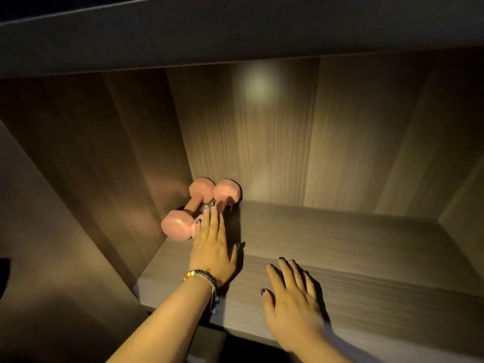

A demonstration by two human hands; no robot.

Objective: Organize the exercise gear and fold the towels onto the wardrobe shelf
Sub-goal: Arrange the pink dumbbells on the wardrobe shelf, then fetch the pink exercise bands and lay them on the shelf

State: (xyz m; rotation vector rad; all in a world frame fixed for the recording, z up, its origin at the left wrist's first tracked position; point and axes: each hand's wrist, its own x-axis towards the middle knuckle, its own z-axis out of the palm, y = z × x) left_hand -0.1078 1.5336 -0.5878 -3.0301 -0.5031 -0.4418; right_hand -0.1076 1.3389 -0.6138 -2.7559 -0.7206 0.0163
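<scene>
Head view: 2 pink dumbbells lie side by side in the shelf's (340, 258) back-left corner, the left dumbbell (187, 209) against the side wall, the right dumbbell (226, 193) mostly hidden. The left hand (212, 247) lies over it, fingers straight, gripping nothing. The right hand (293, 297) hovers flat, fingers spread, nearer the front edge.

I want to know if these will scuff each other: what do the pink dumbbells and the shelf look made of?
The pink dumbbells look coated in matte vinyl or neoprene over a heavy core: even colour, soft dull sheen, rounded edges; the core is a guess. The shelf looks like wood-grain laminate board: printed-looking straight grain, flat satin surface, square front edge. Real veneer cannot be ruled out.
</scene>
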